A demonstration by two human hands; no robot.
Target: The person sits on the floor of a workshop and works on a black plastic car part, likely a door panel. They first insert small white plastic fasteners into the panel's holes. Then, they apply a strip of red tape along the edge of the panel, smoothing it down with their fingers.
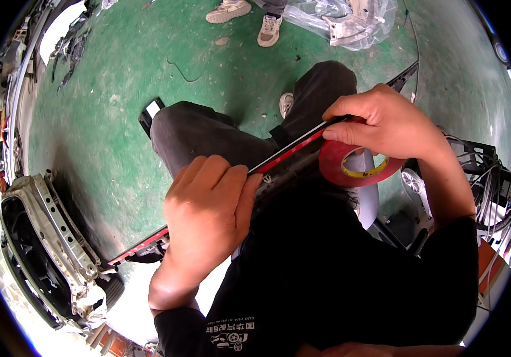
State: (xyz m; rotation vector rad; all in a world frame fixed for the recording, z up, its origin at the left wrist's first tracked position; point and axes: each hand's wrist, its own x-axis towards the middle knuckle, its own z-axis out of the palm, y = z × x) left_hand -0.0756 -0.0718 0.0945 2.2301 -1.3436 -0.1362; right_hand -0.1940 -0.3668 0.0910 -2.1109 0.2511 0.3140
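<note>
Presently, head view: a long, slender, dark strip (pixel 285 149) slants between the left and right fingers and continues past both.
Red band (pixel 285 156): smooth and narrow, lying lengthwise on the strip between the two sets of fingers.
Left hand (pixel 208 199): fingers bunched together, curled over the strip and gripping it.
Right hand (pixel 380 122): thumb and forefinger pinch the strip; whether tape is caught there too cannot be told.
Tape roll (pixel 334 163): red ring, yellow core, just below the right thumb.
Tape-laying step: apparently in hand; the next move calls for even finger pressure and straight feed.
Green floor (pixel 118 149): hard, scuffed, beyond the left fingers.
</note>
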